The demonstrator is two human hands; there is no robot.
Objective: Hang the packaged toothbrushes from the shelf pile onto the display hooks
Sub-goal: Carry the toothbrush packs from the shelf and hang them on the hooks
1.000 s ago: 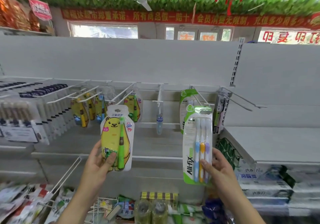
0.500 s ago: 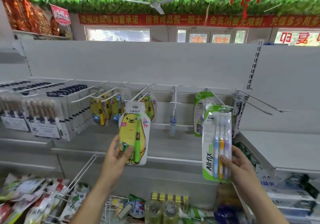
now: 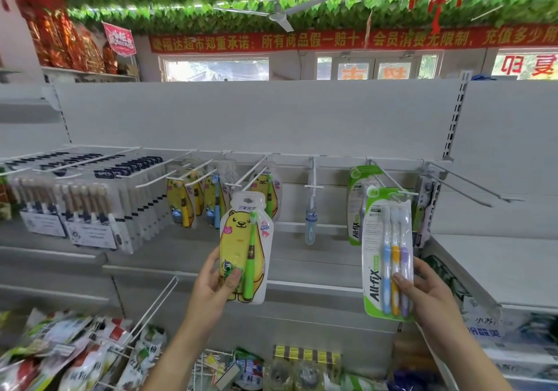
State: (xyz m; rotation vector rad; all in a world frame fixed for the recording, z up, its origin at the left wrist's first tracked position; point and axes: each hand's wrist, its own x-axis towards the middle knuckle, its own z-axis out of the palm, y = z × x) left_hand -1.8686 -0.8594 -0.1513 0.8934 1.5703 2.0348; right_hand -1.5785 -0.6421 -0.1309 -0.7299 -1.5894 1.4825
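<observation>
While the bear toothbrush pack (image 3: 241,248) stands upright, gripped at its lower end by my left hand (image 3: 211,291), my right hand (image 3: 428,291) pinches the All-fix pack (image 3: 374,270) low down, its top beside a display hook (image 3: 389,179).

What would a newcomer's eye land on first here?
Two toothbrush packs are held up in front of the display. The yellow bear pack is in the left grip at centre frame. The green All-fix three-brush pack is in the right grip, with its top up at a hook tip. Behind them the white wire hooks run across the grey back panel, densely loaded at the left and bare at the far right.
</observation>
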